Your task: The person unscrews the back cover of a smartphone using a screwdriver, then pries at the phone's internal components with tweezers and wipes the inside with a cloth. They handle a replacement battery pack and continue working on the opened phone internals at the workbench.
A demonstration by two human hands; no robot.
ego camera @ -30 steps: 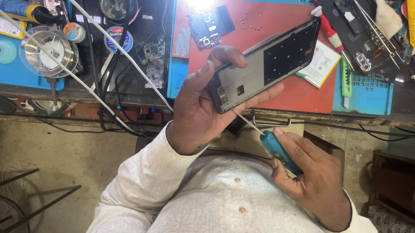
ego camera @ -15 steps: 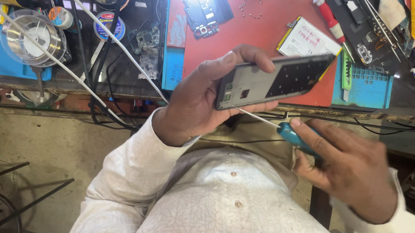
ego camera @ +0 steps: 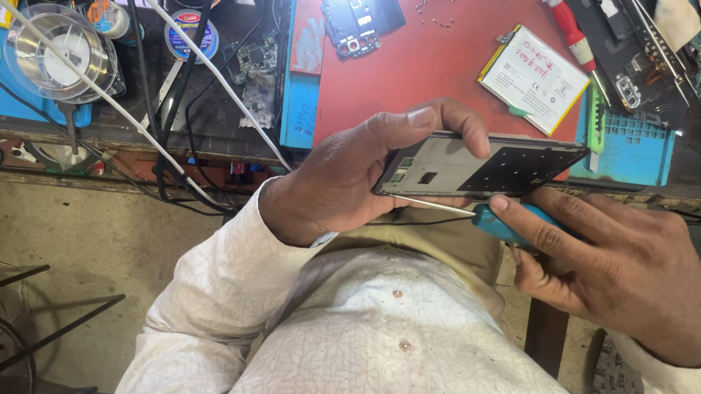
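My left hand (ego camera: 352, 172) grips an opened phone frame (ego camera: 486, 164), grey and black inside, held level over the bench edge with the thumb on its top rim. My right hand (ego camera: 612, 259) holds a blue-handled screwdriver (ego camera: 498, 225); its thin metal shaft runs left along the frame's lower edge and the tip touches near the frame's left end. My index finger lies along the handle.
A red mat (ego camera: 428, 61) on the bench carries a circuit board (ego camera: 356, 18), tiny screws (ego camera: 436, 8) and a white battery (ego camera: 535, 78). A solder spool (ego camera: 53, 53), cables and tape rolls lie at left. Tools fill a blue tray (ego camera: 633, 148) at right.
The phone frame has tilted from slanted to level and come lower. My right hand has risen, bringing the screwdriver tip against the frame's lower edge.
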